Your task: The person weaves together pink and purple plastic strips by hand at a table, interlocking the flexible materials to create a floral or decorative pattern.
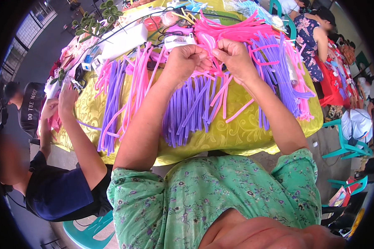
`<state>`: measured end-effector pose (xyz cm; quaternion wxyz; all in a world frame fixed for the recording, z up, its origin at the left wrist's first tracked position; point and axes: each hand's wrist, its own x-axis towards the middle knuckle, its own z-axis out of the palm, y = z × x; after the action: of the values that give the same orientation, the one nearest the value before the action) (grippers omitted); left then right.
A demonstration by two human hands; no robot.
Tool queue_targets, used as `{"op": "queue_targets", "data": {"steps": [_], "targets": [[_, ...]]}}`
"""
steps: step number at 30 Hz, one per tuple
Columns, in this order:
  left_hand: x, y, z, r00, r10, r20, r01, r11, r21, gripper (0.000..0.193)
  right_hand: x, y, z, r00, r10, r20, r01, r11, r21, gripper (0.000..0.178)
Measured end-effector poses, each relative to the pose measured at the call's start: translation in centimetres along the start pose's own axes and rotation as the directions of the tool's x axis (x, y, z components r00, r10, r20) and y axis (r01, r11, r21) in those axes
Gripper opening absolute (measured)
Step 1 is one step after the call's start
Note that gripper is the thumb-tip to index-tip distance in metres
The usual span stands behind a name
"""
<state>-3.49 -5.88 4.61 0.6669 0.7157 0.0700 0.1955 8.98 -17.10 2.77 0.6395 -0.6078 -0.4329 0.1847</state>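
Both hands are raised over the far half of the table, close together. My left hand [186, 62] is closed in a pinch at the left side of a pink looped piece [208, 42] that looks bent from fuzzy pipe cleaners. From the other side, my right hand [237, 61] pinches the same piece between thumb and fingers. Below my hands lies a bundle of purple pipe cleaners [186, 111]. A white hot glue gun [178, 40] appears to rest just beyond my left hand. Bright pink pipe cleaners [237, 31] are heaped behind my right hand.
A yellow patterned cloth [232, 135] covers the table. More purple pipe cleaners [274, 79] lie at right, pink ones [138, 79] at left. A white foam block [124, 41] and a wire plant [91, 27] stand far left. A co-worker's hands [62, 101] work at left.
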Motion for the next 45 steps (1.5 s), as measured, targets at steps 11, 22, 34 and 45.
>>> {"op": "queue_targets", "data": {"steps": [11,22,34,45], "targets": [[0.2,-0.6,-0.3,0.997,0.027,0.079,0.005,0.926,-0.376,0.011,-0.3,-1.3,0.4,0.994,-0.102,-0.034,0.102,0.994,-0.029,0.007],[0.2,-0.9,-0.3,0.998,0.031,0.057,-0.015,0.965,-0.263,0.006,-0.5,-0.3,0.5,0.980,-0.190,0.058,0.196,0.969,-0.151,0.007],[0.1,-1.0,0.3,0.981,0.167,-0.094,-0.177,0.977,-0.114,0.005,-1.5,-0.8,1.7,0.932,-0.358,-0.052,0.305,0.855,-0.419,0.008],[0.3,-1.3,0.6,0.840,0.524,-0.144,-0.374,0.750,0.545,0.013,-0.6,0.6,1.2,0.967,-0.253,0.009,0.248,0.939,-0.240,0.007]]}}
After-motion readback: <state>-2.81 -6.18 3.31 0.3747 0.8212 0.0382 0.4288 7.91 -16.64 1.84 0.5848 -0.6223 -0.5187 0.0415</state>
